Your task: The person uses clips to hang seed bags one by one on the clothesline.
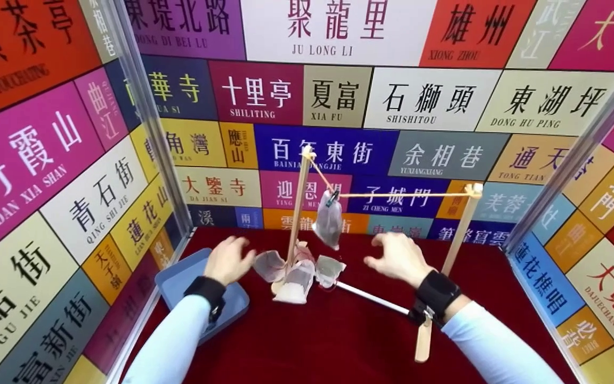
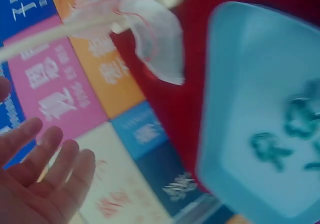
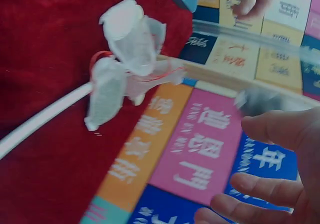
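Note:
A small whitish sheer pouch (image 1: 329, 221) hangs from a cord (image 1: 403, 195) strung between two wooden posts. A dark green clip (image 1: 332, 198) is at its top, where the cord sags. My right hand (image 1: 400, 260) hovers to the right of the pouch, fingers spread and holding nothing. On the other side my left hand (image 1: 228, 260) is in the air near the blue tray (image 1: 236, 309), also holding nothing. Several similar pouches (image 1: 295, 282) with red drawstrings lie around the foot of the left post (image 1: 299, 208). In the left wrist view, green clips (image 2: 270, 150) lie inside the tray.
The right post (image 1: 461, 232) stands beyond my right wrist. A white rod (image 1: 373, 296) runs low across the dark red cloth (image 1: 333, 341), with a flat wooden foot (image 1: 423, 341) near my right wrist. Panels printed with lettering surround the table at the back and sides.

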`<action>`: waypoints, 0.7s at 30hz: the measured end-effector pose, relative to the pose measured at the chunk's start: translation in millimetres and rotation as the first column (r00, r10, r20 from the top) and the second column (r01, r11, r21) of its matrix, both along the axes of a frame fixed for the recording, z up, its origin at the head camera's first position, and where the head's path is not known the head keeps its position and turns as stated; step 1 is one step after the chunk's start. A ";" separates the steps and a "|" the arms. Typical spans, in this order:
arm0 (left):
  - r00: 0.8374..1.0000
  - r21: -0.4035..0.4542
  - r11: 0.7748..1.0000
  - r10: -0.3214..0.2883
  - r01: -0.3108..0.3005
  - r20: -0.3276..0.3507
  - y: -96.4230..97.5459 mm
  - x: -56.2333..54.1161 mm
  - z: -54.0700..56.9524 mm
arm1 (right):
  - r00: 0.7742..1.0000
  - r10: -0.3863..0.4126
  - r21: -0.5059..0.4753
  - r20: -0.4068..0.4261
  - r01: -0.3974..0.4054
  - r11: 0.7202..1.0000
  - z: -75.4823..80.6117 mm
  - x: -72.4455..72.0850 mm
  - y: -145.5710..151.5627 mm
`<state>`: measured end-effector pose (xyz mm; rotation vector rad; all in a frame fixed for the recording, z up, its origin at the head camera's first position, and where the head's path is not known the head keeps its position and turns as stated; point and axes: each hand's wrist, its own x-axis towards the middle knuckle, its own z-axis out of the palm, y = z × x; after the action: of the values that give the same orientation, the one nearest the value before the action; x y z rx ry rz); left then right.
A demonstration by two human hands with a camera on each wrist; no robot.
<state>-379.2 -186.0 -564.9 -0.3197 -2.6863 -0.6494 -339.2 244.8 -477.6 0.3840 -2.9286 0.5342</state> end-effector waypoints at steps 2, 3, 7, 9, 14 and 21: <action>0.999 0.011 0.999 0.036 -0.036 0.019 -11.3 5.4 -12.6 | 0.999 -0.035 -0.007 0.008 0.035 0.999 -12.2 2.2 6.2; 0.998 0.013 0.998 0.053 -0.053 0.036 -16.8 8.4 -19.3 | 0.999 -0.049 -0.008 0.008 0.049 0.999 -18.1 3.7 8.8; 0.976 -0.012 0.991 0.131 -0.131 0.173 -37.0 24.8 -43.0 | 0.997 -0.078 -0.017 0.007 0.078 0.997 -41.1 10.2 17.3; 0.954 -0.046 0.986 0.167 -0.161 0.250 -45.4 33.1 -55.1 | 0.996 -0.086 -0.021 0.011 0.086 0.996 -51.5 13.5 20.3; 0.894 -0.105 0.975 0.220 -0.194 0.391 -55.6 48.2 -86.9 | 0.993 -0.117 -0.032 -0.004 0.117 0.993 -71.5 21.8 27.9; 0.906 -0.115 0.981 0.190 -0.158 0.378 -55.4 56.2 -113.5 | 0.992 -0.128 -0.025 0.009 0.128 0.991 -89.7 32.3 34.5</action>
<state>-323.0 -241.5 -678.4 0.0396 -3.0781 -0.6006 -306.9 279.4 -567.3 0.1891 -2.9245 0.5550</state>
